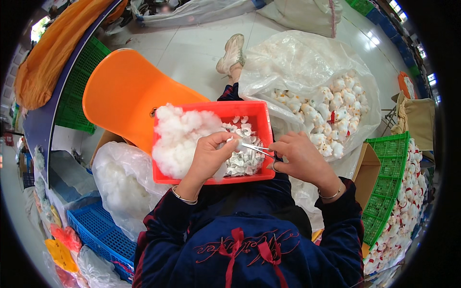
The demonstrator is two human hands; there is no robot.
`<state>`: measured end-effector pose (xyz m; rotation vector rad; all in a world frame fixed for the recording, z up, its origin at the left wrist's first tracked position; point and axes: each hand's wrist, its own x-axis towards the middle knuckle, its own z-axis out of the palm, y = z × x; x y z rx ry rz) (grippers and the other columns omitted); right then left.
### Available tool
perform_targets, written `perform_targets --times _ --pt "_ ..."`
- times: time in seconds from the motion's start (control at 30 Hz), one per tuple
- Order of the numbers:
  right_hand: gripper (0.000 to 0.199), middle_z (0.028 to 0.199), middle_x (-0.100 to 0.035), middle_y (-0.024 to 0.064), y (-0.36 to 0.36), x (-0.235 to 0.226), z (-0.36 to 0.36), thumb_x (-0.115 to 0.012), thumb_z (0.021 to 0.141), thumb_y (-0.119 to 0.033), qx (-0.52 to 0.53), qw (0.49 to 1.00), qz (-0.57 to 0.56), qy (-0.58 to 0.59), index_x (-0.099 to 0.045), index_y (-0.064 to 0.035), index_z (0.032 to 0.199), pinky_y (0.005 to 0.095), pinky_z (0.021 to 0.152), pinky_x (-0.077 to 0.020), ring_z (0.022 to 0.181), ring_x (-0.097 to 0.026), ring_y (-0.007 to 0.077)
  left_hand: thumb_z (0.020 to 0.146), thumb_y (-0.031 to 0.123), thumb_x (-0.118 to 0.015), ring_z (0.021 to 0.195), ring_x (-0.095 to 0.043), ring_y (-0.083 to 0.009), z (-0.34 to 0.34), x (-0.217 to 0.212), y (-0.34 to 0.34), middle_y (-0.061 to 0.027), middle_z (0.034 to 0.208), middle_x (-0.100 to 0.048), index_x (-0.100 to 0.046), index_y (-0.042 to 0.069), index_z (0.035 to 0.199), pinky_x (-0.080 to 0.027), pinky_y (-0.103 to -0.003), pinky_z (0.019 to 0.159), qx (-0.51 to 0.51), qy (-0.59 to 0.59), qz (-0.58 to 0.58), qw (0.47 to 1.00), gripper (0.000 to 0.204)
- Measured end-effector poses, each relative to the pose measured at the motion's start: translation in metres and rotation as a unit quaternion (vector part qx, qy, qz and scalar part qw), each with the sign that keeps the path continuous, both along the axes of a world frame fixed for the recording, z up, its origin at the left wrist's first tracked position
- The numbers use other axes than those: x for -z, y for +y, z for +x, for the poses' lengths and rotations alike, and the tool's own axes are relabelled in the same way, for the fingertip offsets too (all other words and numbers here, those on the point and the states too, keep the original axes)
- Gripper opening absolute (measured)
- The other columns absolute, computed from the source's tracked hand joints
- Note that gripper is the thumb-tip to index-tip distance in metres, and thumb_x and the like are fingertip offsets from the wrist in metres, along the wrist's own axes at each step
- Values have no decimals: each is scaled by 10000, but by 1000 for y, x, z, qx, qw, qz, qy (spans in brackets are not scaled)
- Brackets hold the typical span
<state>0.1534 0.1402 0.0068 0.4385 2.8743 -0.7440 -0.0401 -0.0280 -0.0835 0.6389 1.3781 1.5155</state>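
Note:
My left hand (211,152) pinches a small white fabric piece (238,145), mostly covered by the fingers. In my right hand (301,156) are metal scissor-handled forceps (256,148), their tips meeting the white piece. Both hands work above a red tray (261,111) on my lap. Fluffy white stuffing (178,139) heaps up in the tray's left part. Small flat white and grey pieces (245,166) lie in its right part, below the forceps.
An orange chair (122,93) stands at the far left of the tray. Small white stuffed toys (331,110) fill a clear bag (297,53) at the right. Green crates (386,192) and more toys (398,221) stand further right. A blue crate (98,223) and a bag of stuffing (122,185) flank my left.

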Motion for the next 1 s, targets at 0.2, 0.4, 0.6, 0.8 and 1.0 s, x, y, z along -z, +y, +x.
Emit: perform_targets --times 0.2,0.4,0.6,0.8,1.0 --pt "373 1002 -614 80 -3 -8 2 -762 720 -218 47 990 81 102 -674 -76 1054 422 914 -408 1068 -538 293 969 129 -651 578 -460 -17 0 1 6 -12 791 -671 -650 42 961 -370 -179 533 -115 -117 -28 986 88" --pt "380 955 -614 56 -4 0 0 -782 699 -214 24 991 126 46 -686 -93 1046 417 868 -401 1002 -549 272 976 136 -649 572 -454 -20 3 -8 7 -35 807 -679 -658 19 980 -371 -176 533 -106 -176 0 979 117" --pt "321 917 -628 54 -3 -2 -4 -758 734 -211 -3 997 75 14 -697 -97 1028 419 836 -404 956 -572 273 969 135 -652 525 -423 -34 5 -6 6 -68 839 -699 -669 27 977 -348 -193 492 -59 -47 2 997 110" --pt "477 1050 -618 101 6 11 6 -812 709 -247 36 996 12 85 -660 -71 1126 434 923 -430 1083 -550 311 967 123 -632 549 -462 -25 -3 -1 6 -27 791 -667 -647 40 971 -365 -182 507 -125 -144 5 982 85" --pt "551 1070 -608 122 -9 38 8 -845 676 -265 53 986 9 157 -642 -48 1139 432 944 -429 1061 -537 330 972 138 -621 517 -445 -31 3 -7 4 -18 772 -646 -640 47 958 -339 -185 468 -97 -241 15 965 94"
